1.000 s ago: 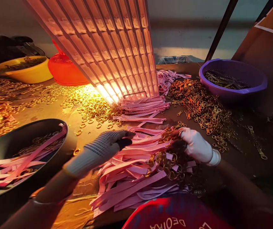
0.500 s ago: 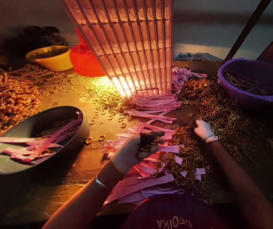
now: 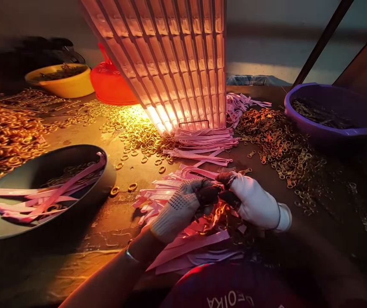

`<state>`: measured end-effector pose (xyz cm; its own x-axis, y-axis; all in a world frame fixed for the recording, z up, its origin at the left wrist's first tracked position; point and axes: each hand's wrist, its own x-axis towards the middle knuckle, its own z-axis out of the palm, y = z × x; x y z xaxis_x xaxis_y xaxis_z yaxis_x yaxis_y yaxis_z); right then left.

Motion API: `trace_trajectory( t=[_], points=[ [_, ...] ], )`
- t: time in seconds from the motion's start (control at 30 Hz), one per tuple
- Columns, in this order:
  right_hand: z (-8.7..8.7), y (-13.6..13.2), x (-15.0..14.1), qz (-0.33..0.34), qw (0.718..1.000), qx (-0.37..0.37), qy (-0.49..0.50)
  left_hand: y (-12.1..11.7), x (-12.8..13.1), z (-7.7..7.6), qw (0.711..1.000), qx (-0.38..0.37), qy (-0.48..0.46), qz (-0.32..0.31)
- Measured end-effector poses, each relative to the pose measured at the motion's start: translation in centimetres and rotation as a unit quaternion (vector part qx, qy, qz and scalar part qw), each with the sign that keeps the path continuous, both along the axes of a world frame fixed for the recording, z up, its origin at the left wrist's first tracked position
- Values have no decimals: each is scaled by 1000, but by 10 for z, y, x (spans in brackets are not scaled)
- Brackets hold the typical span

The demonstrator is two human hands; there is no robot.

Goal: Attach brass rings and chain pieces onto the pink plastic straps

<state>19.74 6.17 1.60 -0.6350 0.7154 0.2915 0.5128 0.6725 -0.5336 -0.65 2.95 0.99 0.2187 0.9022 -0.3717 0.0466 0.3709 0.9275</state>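
Both my hands wear light knit gloves with dark fingertips and meet over a heap of pink strips point(image 3: 183, 252) on the table. My left hand point(image 3: 183, 207) is closed, its fingertips pinched together. My right hand point(image 3: 254, 203) is also closed, fingertips touching those of the left. Small gold rings and chain point(image 3: 218, 211) show just below the fingertips, partly hidden by the gloves. What each hand pinches is too small to name.
A dark metal bowl point(image 3: 16, 222) with pink strips and chain sits at left. A lit ribbed panel point(image 3: 177, 64) stands behind. Gold rings point(image 3: 138, 132) and chain piles point(image 3: 276, 137) cover the table. A purple basin point(image 3: 334, 113), yellow bowl point(image 3: 61, 81) and red object point(image 3: 112, 83) stand at the back.
My right hand has come back from the chain pile at right and now meets my left hand over the pink strips. The view has shifted slightly.
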Motion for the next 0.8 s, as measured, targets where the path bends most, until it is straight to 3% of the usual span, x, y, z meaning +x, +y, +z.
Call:
trace_trajectory(
  t=[0.1, 0.23, 0.33, 0.43, 0.57, 0.67, 0.8],
  points=[
    [3, -9, -12, -44, 996, 13, -71, -7, 6, 8, 997, -17, -64, 44],
    [2, -20, -22, -126, 978, 46, -161, -13, 13, 8, 981, -92, -126, 116],
    [4, -28, -27, -137, 972, 7, -191, -13, 16, 5, 972, -91, -158, 148],
    [4, -25, -23, -131, 976, -54, -166, -2, 11, 3, 982, -59, -138, 116],
    [-16, 11, 4, -179, 981, -66, 15, 44, -20, 0, 998, 44, 4, 46],
    [-45, 49, 27, -239, 956, -66, 159, 97, -41, -9, 975, 108, 192, 25],
    [-78, 78, 41, -277, 930, -73, 232, 163, -22, -27, 959, 135, 245, -48]
  ],
)
